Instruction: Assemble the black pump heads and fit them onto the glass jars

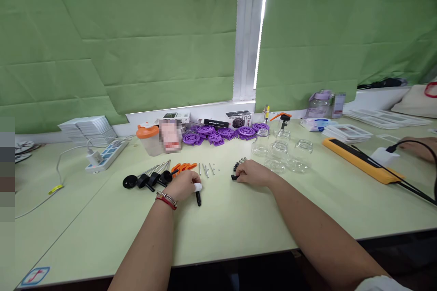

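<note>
My left hand (184, 185), with a white cover on one fingertip, is closed on a black part whose rod-like end (198, 198) sticks out below the fingers. My right hand (253, 173) pinches a small black piece (234, 177) at the tabletop, beside a cluster of small dark and metallic pieces (240, 163). Left of my left hand lie several round black lids (130, 182) with stems and thin metal rods. Orange handle-like parts (180, 168) sit just behind it. Between the hands, a little farther back, are several metal pins (205, 170).
Purple spoked parts (218, 134) line the back, near an orange-lidded cup (149, 138). Clear glass jars (279, 148) stand beyond my right arm. A power strip (107, 156) is at left; a yellow-black case (362, 161) and another person's hand (418, 148) are at right.
</note>
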Demonstrator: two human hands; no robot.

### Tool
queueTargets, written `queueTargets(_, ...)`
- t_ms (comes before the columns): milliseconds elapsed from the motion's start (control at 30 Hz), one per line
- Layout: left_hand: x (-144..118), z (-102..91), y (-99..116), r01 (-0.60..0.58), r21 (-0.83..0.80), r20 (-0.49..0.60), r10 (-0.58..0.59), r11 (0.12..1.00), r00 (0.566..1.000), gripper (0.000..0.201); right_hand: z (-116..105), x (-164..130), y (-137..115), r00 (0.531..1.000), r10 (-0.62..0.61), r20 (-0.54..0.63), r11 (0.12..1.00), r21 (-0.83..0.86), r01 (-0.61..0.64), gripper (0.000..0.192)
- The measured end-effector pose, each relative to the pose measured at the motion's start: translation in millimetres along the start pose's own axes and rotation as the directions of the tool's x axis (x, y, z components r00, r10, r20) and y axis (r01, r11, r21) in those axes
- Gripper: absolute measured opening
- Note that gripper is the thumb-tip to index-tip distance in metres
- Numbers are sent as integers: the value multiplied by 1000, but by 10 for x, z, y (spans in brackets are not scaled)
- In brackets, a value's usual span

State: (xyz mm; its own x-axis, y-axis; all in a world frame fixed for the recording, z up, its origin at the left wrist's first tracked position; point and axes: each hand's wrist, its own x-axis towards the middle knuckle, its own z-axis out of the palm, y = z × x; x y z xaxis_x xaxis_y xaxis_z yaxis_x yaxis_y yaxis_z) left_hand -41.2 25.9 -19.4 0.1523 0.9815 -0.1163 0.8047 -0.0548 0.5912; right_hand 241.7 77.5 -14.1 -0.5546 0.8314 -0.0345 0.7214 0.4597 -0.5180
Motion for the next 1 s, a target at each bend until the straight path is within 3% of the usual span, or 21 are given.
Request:
queueTargets(100, 1, 12, 28, -66, -15, -115, 64, 998, 991, 11, 27, 10, 2, 1000, -3, 4, 992, 123, 3, 16)
queueTargets(233, -16, 140, 234, -325, -96, -350, 274, 941, 896, 26, 111, 38, -43, 998, -57, 23, 935, 353, 45, 19)
queueTargets(333, -44, 288, 435, -463, -151, -277, 413, 873, 868, 31, 198, 44, -140, 990, -135, 43, 847, 523, 93, 20)
queueTargets(467, -51, 417, 543, -483, -199, -210, 444, 853, 871, 21, 289, 54, -237, 977, -210, 35, 783, 604, 147, 17)
queueTargets(600, -26, 422, 483, -448, -203, -256, 394, 871, 883, 18, 250, 106, -140, 977, -213, -22, 818, 543, 190, 21)
queueTargets(667, -18, 409, 447, -421, -218, -276, 359, 880, 892, 18, 167, 140, -8, 974, -112, -198, 871, 452, 192, 22)
queueTargets(767, -14, 405, 414, -385, -236, -284, 316, 892, 905, 18, 23, 176, 229, 882, 42, -469, 976, 209, 65, 21)
queueTargets(867, -19, 408, 407, -368, -215, -272, 306, 905, 912, 19, -58, 197, 406, 898, 56, -437, 998, 55, -35, 19)
queueTargets(1000, -34, 393, 432, -362, -168, -245, 317, 917, 916, 20, -46, 244, 475, 930, 59, -362, 997, -18, -70, 15)
